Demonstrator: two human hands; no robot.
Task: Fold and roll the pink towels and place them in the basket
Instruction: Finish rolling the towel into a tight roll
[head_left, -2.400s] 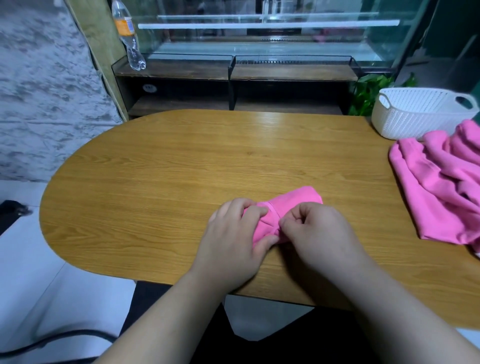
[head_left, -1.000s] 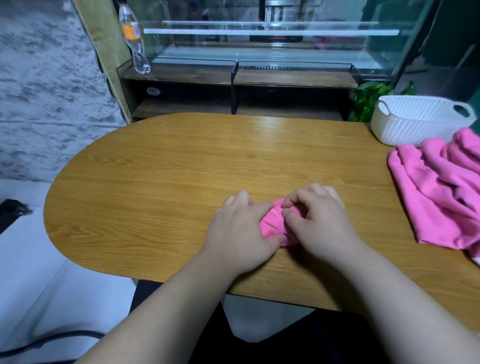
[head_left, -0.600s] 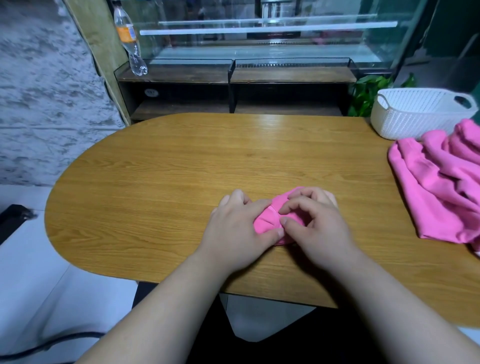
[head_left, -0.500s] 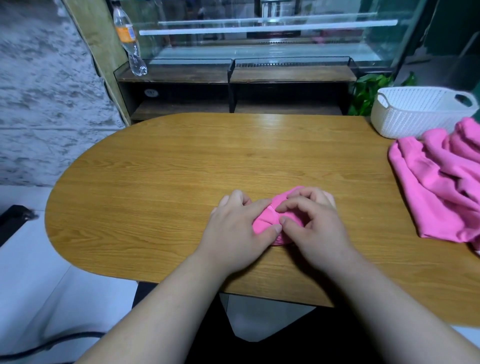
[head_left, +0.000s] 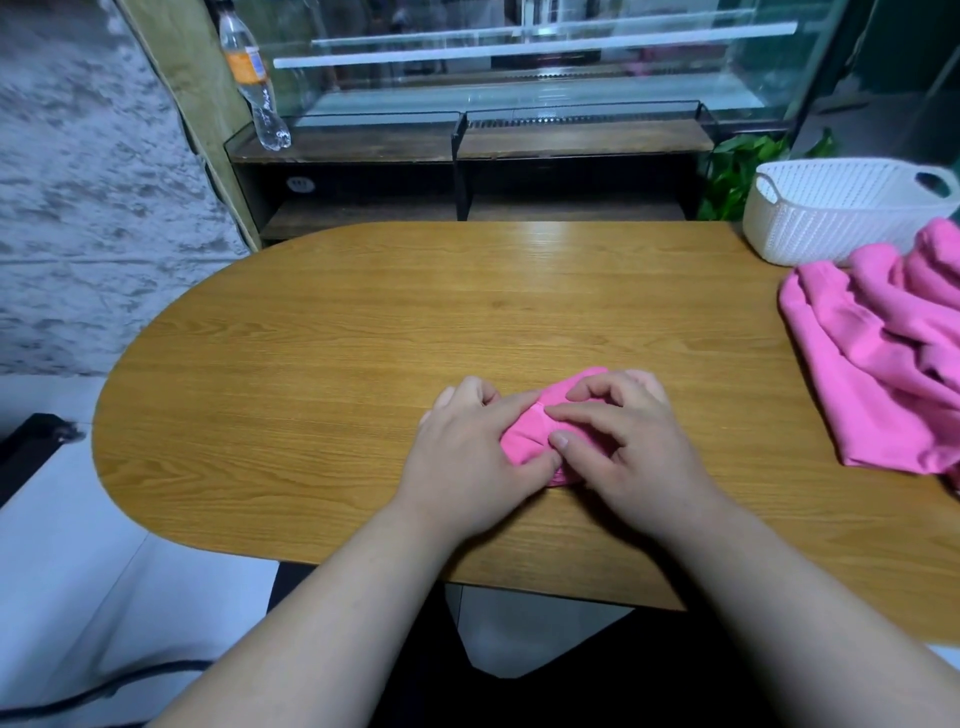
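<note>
Wooden desk (head_left: 311, 364) carries the work. Our left grip (head_left: 467, 447) curls around one small pink towel (head_left: 530, 439) near the front edge, and our right grip (head_left: 628, 447) pinches its other side. We judge this roll almost complete. At far right, the white basket (head_left: 831, 223) shows no towel inside. A heap of unfolded pink towels (head_left: 883, 364) lies against it, so most of the task is left.
</note>
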